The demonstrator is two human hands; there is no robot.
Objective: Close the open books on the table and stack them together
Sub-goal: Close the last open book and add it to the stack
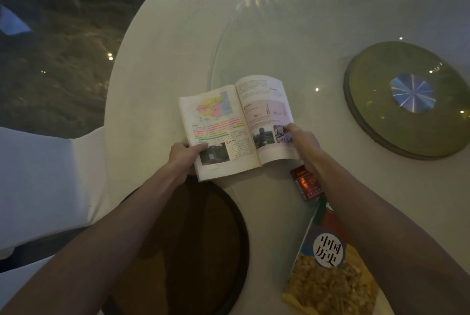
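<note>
The open history textbook [237,126] is held by both lower corners, seemingly so its halves can be folded together. The left hand [184,157] is clamped on the left corner, thumb on top; the right hand [304,140] pinches the right page edge. A closed textbook [328,261] lies near on the surface [157,60], awaiting stacking.

Under my fingers the open book [236,124] is matt paper, the closed book [328,258] nearer me has a glossy cover, and beyond them the turntable [318,42] is smooth glass.
</note>
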